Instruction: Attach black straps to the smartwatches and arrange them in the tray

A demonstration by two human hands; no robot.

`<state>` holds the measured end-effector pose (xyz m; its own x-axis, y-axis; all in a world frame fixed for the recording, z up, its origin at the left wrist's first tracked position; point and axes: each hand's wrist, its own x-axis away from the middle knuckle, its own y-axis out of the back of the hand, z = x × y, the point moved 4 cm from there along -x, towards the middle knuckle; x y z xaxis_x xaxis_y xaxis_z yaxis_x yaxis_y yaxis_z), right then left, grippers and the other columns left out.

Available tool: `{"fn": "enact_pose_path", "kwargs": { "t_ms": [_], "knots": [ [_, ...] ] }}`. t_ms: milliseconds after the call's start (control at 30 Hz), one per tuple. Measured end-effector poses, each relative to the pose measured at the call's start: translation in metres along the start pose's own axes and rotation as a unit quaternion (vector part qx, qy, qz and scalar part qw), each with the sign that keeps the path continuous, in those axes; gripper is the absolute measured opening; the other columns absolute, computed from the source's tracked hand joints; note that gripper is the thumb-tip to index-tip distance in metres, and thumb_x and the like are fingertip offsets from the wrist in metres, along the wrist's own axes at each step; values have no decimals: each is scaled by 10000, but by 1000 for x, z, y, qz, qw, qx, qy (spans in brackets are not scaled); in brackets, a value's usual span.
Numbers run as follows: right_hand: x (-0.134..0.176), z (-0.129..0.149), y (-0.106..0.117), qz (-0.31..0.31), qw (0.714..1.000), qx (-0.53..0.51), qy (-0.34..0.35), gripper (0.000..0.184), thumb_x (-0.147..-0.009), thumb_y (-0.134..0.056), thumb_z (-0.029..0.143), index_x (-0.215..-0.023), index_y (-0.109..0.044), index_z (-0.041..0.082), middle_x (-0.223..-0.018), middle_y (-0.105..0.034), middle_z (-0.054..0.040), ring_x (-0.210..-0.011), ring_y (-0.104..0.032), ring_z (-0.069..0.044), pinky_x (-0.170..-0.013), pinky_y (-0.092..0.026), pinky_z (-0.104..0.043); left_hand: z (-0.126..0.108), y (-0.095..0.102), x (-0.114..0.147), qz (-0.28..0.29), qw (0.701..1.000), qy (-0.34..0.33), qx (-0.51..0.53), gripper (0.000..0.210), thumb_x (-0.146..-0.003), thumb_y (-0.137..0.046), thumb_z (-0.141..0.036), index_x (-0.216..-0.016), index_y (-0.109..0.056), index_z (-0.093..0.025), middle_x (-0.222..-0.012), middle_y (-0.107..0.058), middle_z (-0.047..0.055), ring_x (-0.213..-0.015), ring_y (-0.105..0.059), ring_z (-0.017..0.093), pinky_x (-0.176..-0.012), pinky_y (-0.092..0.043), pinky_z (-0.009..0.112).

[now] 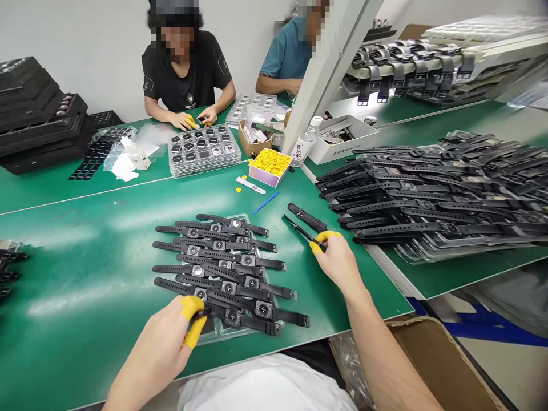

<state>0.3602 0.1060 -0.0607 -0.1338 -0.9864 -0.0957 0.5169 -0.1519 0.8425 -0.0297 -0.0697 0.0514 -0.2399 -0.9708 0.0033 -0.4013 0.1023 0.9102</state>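
Note:
My left hand [165,342], with yellow finger cots on thumb and forefinger, pinches the near end of a black watch [226,315] at the front of a pile of black strap watches [222,265] stacked on clear trays. My right hand [336,260], also with yellow cots, pinches one end of a thin black strap piece [299,230] that lies across the green table [85,268]. Just beyond it lies a second loose black strap half [306,217].
A large heap of strapped watches [436,194] fills the table to the right. A box of yellow cots [269,165], a blue stick [265,203], a bottle [305,144] and a watch-face tray [203,149] lie farther away. Two people work opposite. Black trays [38,114] stack far left.

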Motion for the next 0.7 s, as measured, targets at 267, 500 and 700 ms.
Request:
{"fn": "enact_pose_path", "kwargs": {
  "t_ms": [267,500,700],
  "knots": [
    [71,112,40,9,891,-454,-15,253,-909,-706,481,-1011,-603,274,-863,-700,-39,-735,-643,-207,-736,-537,-386,-17,-37,-64,-2,913,63,404,253,-1038,-429,-232,-1284,-479,-204,-1165,-709,104,-866,-690,149,-697,-585,263],
    [151,173,-32,385,716,-570,-119,486,-855,-693,693,-945,-593,225,-652,-520,50,-451,-333,-69,-424,-257,-226,-21,-76,-74,-28,934,-102,342,578,-852,-440,-2,-1382,-558,-200,-1391,-636,117,-1320,-591,238,-1136,-503,445],
    [145,166,-42,440,695,-554,-128,405,-898,-697,580,-853,-607,188,-589,-591,22,-418,-384,-70,-411,-249,-227,-20,-66,-70,-18,939,-132,317,621,-845,-414,15,-1410,-563,-198,-1403,-621,113,-1345,-578,223,-1141,-509,404]
  ]
}}
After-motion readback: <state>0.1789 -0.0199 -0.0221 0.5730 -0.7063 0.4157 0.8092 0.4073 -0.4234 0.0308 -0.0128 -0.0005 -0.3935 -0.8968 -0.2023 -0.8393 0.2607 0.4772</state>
